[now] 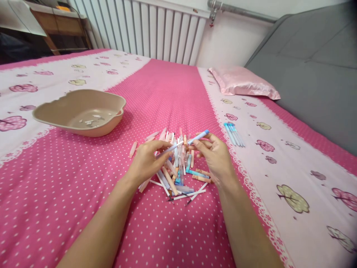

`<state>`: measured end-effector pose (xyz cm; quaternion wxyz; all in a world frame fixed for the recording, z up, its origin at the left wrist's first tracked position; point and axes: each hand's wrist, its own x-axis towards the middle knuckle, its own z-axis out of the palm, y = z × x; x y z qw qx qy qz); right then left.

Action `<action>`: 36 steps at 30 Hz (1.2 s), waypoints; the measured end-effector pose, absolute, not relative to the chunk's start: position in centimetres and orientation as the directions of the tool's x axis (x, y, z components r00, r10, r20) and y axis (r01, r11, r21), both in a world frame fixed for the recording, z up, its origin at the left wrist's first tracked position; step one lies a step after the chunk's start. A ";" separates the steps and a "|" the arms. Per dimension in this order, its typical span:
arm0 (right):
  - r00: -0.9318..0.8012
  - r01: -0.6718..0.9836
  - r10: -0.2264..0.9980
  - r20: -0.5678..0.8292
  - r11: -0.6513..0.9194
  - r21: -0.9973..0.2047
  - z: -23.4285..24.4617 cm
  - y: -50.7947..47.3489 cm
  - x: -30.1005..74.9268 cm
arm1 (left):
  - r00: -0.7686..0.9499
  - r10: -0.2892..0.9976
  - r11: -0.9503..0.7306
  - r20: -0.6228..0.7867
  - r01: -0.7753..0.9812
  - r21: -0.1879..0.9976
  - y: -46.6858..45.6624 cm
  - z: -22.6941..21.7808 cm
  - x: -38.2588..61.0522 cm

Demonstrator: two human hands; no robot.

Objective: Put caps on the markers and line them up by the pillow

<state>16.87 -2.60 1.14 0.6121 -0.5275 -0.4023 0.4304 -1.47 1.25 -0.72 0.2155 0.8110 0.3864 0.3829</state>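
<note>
Left hand point(147, 158) pinching lavender pen barrel point(169, 149), white refill point(178, 144) jutting right; right hand point(216, 155) gripping blue-ended pen part point(198, 137); pen-parts pile point(180, 163) below, between

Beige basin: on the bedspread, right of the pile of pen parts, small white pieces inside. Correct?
Wrong side: the head view shows the beige basin left of the pile of pen parts. It's on the bedspread, small white pieces inside.

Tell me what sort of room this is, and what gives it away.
Most likely a bedroom: a pink pillow lies on a patterned sheet beside a grey padded headboard, with a radiator along the wall.
</note>
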 end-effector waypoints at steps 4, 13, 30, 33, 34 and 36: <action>0.312 -0.125 0.949 0.055 0.098 -0.987 1.1 -2.6 16.7 | 0.444 0.738 -0.671 0.508 0.412 0.616 1.2 -0.6 -1.3; 0.307 -0.105 0.950 0.054 0.090 -0.990 1.3 -2.6 16.3 | 0.449 0.719 -0.692 0.530 0.392 0.607 1.1 -0.5 -1.3; 0.245 -0.100 0.966 0.079 0.106 -0.989 1.2 -2.9 15.6 | 0.433 0.713 -0.698 0.551 0.365 0.616 0.9 -0.3 -1.2; 0.246 -0.089 0.966 0.086 0.110 -0.990 1.1 -2.8 15.5 | 0.434 0.719 -0.692 0.543 0.366 0.623 0.9 -0.3 -1.2; 0.245 -0.087 0.965 0.088 0.112 -0.990 1.1 -2.8 15.5 | 0.434 0.721 -0.689 0.540 0.368 0.624 0.9 -0.4 -1.2; 0.244 -0.084 0.965 0.092 0.116 -0.990 1.1 -2.8 15.5 | 0.435 0.723 -0.687 0.536 0.370 0.626 0.9 -0.4 -1.2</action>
